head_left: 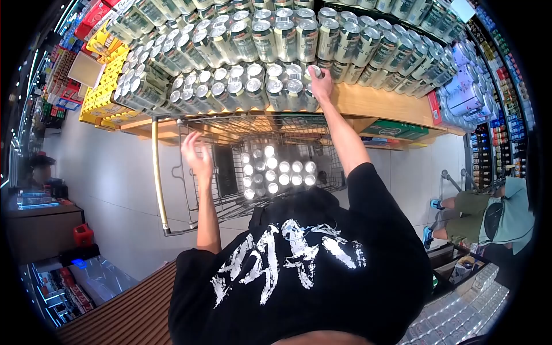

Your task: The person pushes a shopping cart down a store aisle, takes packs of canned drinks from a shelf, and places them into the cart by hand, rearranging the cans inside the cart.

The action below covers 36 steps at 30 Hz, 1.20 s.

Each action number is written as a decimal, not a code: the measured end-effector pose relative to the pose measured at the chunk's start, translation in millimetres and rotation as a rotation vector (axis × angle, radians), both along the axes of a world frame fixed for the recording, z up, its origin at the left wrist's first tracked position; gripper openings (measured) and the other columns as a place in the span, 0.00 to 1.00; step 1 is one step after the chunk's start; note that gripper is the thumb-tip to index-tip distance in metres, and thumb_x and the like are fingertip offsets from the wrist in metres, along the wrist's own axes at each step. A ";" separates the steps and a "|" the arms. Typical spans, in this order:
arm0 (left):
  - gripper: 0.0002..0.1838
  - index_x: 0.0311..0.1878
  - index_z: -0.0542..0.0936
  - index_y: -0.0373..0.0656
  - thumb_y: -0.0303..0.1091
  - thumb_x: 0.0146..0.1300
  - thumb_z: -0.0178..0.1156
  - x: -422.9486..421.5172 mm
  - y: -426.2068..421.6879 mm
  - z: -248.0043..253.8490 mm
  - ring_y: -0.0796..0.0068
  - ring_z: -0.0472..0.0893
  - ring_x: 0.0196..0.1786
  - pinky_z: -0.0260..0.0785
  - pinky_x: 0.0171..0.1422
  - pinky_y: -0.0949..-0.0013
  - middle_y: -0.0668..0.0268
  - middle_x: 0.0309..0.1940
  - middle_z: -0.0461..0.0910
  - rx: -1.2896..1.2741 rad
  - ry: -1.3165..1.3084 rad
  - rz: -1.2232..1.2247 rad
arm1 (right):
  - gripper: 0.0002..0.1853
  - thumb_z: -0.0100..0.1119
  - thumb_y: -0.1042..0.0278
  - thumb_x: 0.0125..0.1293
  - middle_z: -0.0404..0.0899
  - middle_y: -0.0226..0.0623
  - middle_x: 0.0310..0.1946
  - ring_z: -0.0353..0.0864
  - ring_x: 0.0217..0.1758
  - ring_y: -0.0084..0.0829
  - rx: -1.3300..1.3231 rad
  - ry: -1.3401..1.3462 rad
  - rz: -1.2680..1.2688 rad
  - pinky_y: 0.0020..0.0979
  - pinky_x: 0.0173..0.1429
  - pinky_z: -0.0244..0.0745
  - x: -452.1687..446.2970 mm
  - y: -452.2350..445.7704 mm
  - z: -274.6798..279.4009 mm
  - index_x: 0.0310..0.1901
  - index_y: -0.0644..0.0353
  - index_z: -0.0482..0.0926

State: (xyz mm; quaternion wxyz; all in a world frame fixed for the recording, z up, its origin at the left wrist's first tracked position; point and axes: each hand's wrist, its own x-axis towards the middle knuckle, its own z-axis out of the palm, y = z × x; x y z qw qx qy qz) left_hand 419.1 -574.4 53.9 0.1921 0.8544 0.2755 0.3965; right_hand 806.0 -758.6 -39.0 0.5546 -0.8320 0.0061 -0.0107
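On the head cam, our right hand (321, 85) had its fingers curled around the top end of a can (314, 71) on the shelf (379, 106). The can sat right at the fingertips, on the left side of the hand, long axis pretty much upright as far as the fisheye let us tell. How firm the hold was, we couldn't say. Our left hand (196, 154) was well left of the grip and lower, empty, fingers loosely spread, by the handle end of the cart (158, 184).

The cart was below the grip and closer to our body, with loose cans (284, 179) in it, lids up. Its far wire wall and the shelf edge stood between them and the grip.

More cans crowded in left of the grip, with a taller stack (261, 37) just beyond. To the right were purple packs (467, 95), and another person (468, 221) was well off that way.
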 end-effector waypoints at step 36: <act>0.15 0.28 0.70 0.45 0.16 0.51 0.67 94.7 -91.9 -180.2 0.84 0.71 0.31 0.69 0.35 0.77 0.75 0.27 0.70 -1.213 0.277 -0.613 | 0.23 0.73 0.62 0.54 0.61 0.19 0.14 0.56 0.19 0.13 0.129 0.027 -0.038 0.22 0.23 0.51 -179.5 -107.6 -67.6 0.47 0.69 0.81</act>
